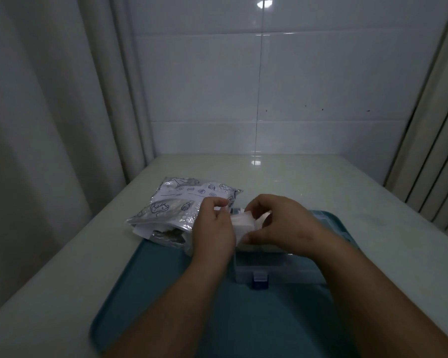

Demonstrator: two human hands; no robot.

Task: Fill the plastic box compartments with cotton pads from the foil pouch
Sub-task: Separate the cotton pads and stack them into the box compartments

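Note:
A silver foil pouch [176, 210] with dark blue drawings lies on the table to the left, its mouth facing me with white pads showing inside. A clear plastic box [274, 267] with a blue latch sits on a teal mat, mostly hidden under my hands. My left hand [214, 228] and my right hand [277, 223] are together above the box, both pinching a small stack of white cotton pads [243, 223]. Which compartment lies beneath the stack I cannot tell.
The teal mat [166, 293] covers the near part of a pale glossy table [321, 182]. A tiled wall stands behind, with curtains at the left and right sides.

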